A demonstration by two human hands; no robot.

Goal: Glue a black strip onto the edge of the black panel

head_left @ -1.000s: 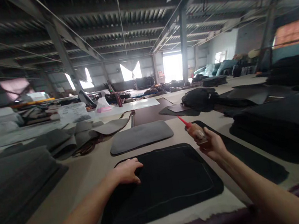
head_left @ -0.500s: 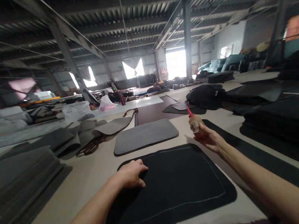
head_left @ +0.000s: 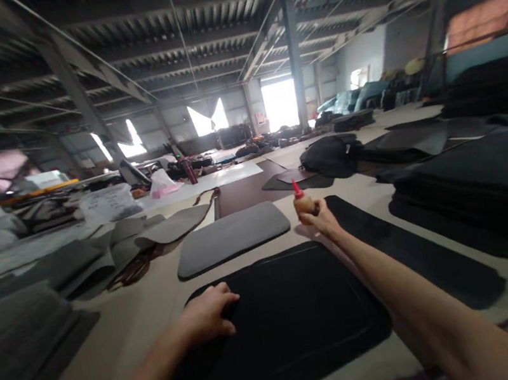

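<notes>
Bottle up, spout to the ceiling — that is what catches my eye in the head view. A second ago it was tipped over, its red nozzle slanting to the left beside the black sheet; now it stands nearly upright in the right hand, farther out and closer to the right end of the grey pad. The whole scene has swung a little too, as the wearer's head turned. The left hand has stayed at the far left part of the black sheet.

The bottle is small and round-bellied, tan to amber, with that bright red tip narrowing to a point. The right hand's fingers are wrapped round its lower part, and it seems to be held over the table, past the black sheet's far edge. The left hand lies palm down on the sheet, fingers loosely bent, thumb apart from them, pinching nothing that I can see.

The sheet itself lies flat, broad and round-cornered, with a slight sheen; its pale line near the edge — plain enough half a second ago — shows only faintly now. A long dark strip lies to its right, partly behind the right forearm.
</notes>
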